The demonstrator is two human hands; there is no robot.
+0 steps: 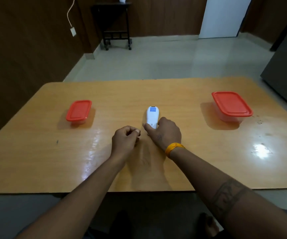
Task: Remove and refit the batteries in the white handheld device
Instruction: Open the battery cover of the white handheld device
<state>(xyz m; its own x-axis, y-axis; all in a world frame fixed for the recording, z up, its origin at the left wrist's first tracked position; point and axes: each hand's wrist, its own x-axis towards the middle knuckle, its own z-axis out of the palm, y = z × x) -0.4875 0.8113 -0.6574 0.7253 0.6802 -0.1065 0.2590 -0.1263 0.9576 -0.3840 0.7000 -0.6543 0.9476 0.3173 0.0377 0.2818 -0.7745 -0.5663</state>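
Observation:
The white handheld device [152,116] lies flat on the wooden table [36,161] near its middle, a blue label at its far end. My right hand [165,132] grips the device's near end, thumb on its left side and fingers curled round its right side. A yellow band circles that wrist. My left hand [125,138] hovers just left of the device with its fingers curled and thumb against the forefinger; nothing shows in it. No batteries are visible.
A small clear box with a red lid [79,110] stands at the left of the table. A larger red-lidded box [231,105] stands at the right. Beyond the table are a tiled floor and a dark trolley [116,25].

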